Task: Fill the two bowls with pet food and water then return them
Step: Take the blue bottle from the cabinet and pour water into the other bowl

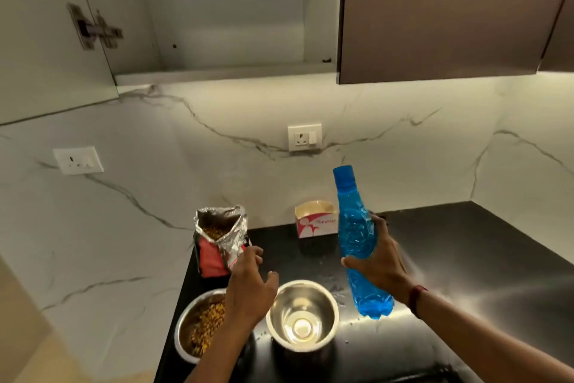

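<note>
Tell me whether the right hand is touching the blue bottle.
Touching. The head view shows the right hand wrapped round the blue bottle.

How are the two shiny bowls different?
The wide bowl holds brown pet food; the deep bowl holds no food, and whether water is in it I cannot tell. The wide bowl looks broader and shallower; the deep bowl narrower and taller. The left hand hides part of the wide bowl; the deep bowl shows whole. Both are shiny metal, side by side on the black counter.
</note>
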